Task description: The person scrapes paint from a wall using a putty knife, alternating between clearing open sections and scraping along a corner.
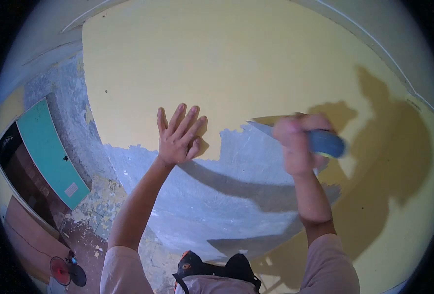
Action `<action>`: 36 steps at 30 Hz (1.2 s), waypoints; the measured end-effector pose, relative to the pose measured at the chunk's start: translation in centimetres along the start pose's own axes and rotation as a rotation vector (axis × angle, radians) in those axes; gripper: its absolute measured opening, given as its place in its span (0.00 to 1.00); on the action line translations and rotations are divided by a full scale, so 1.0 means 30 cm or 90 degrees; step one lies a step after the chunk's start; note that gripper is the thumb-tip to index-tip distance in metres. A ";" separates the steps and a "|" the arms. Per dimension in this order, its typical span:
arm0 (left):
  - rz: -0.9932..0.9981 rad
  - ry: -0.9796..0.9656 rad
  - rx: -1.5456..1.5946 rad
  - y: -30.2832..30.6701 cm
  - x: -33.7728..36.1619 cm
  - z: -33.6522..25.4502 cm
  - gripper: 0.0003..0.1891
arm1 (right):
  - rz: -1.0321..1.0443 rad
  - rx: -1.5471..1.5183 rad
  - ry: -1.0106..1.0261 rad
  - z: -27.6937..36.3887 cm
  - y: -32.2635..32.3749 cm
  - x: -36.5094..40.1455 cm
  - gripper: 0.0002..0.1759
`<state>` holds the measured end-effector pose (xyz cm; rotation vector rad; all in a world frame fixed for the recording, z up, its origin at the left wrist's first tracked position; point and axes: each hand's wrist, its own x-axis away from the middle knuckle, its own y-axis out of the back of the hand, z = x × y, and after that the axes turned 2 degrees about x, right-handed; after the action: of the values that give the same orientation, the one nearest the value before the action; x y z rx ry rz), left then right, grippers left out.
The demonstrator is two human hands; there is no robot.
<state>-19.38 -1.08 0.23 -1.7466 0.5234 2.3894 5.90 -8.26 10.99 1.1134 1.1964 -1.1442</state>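
Note:
My left hand (179, 138) lies flat with spread fingers on the yellow paint (226, 63) of the wall, just above its ragged lower edge. My right hand (295, 144), a little smeared by motion, is closed round a paint scraper (327, 143) with a dark blue handle. The scraper's thin blade points left, its tip right at the jagged border between the yellow paint and the bare grey patch (231, 174). Fingers hide part of the handle. Both forearms reach up across the stripped grey surface.
A teal door (50, 152) stands at the left beside a dark doorway. Paint flakes (106, 198) litter the floor near it. A fan (65, 272) with a red front is at the lower left. Dark shoes (217, 267) show below. My shadow falls on the wall at right.

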 end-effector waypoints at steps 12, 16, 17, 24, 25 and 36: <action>0.004 -0.028 -0.007 0.010 -0.003 0.003 0.26 | -0.080 -0.038 0.040 0.017 -0.035 -0.016 0.10; 0.016 -0.029 -0.016 0.011 0.004 -0.012 0.26 | 0.082 0.062 -0.066 -0.085 -0.069 0.061 0.11; 0.019 -0.019 -0.027 0.008 0.003 -0.004 0.26 | 0.073 0.059 -0.048 -0.064 -0.067 0.059 0.11; 0.007 0.001 0.007 0.013 -0.001 -0.009 0.26 | 0.129 0.053 -0.132 -0.058 -0.106 0.048 0.15; -0.002 0.000 -0.002 0.011 -0.008 0.000 0.26 | 0.131 0.050 -0.120 -0.056 -0.101 0.041 0.15; 0.007 -0.018 -0.007 -0.001 0.005 0.004 0.26 | -0.117 -0.167 -0.153 0.045 -0.052 0.006 0.13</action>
<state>-19.53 -1.01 0.12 -1.7153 0.5177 2.4259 4.49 -9.76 10.85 0.6589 1.2346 -1.1826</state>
